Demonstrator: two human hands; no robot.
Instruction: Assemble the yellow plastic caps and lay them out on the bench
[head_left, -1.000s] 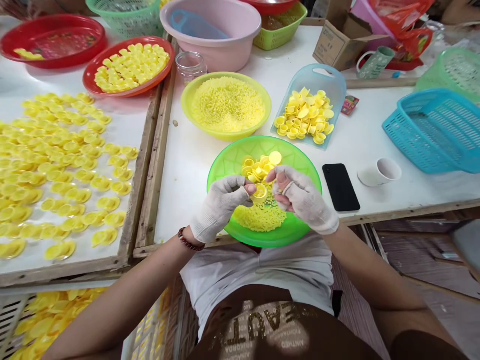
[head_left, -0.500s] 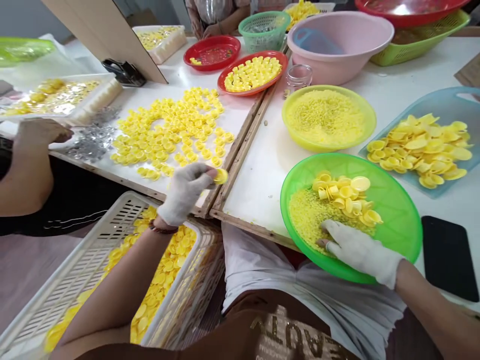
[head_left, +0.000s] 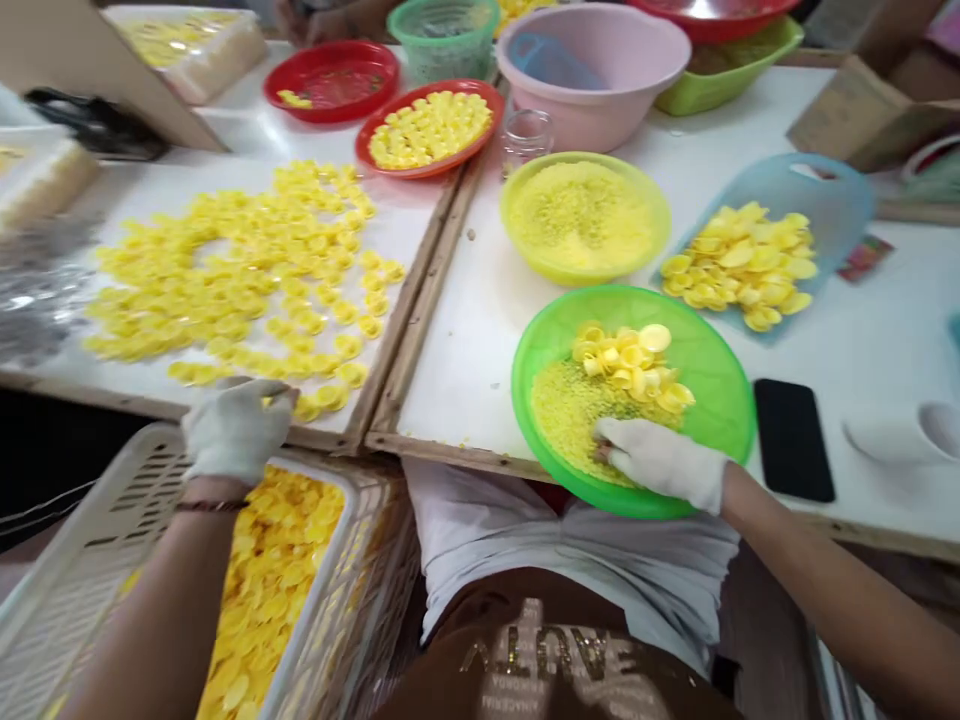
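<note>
My left hand [head_left: 236, 428], in a white glove, is over the front edge of the left table, beside the spread yellow cups [head_left: 225, 270]. Its fingers are bent together and blurred; what they hold, if anything, is too unclear to tell. My right hand [head_left: 660, 462], also gloved, has its fingertips down in the yellow granules [head_left: 559, 415] on the green plate [head_left: 720, 400]. The fingers are drawn together there, and their tips are partly hidden. Loose yellow cups [head_left: 634, 365] lie on the same plate, just beyond this hand.
A yellow bowl of granules [head_left: 585, 215] and a blue tray [head_left: 840, 200] of yellow pieces stand behind the plate. A black phone [head_left: 793, 440] and white cup [head_left: 900, 435] are at right. Below my left hand is a white crate [head_left: 341, 500]. A pink basin [head_left: 600, 90] stands farther back.
The view has shifted to the right. My left hand has moved left and nearer the table edge, and the round yellow piece at its fingertips no longer shows. My right hand remains in the granules.
</note>
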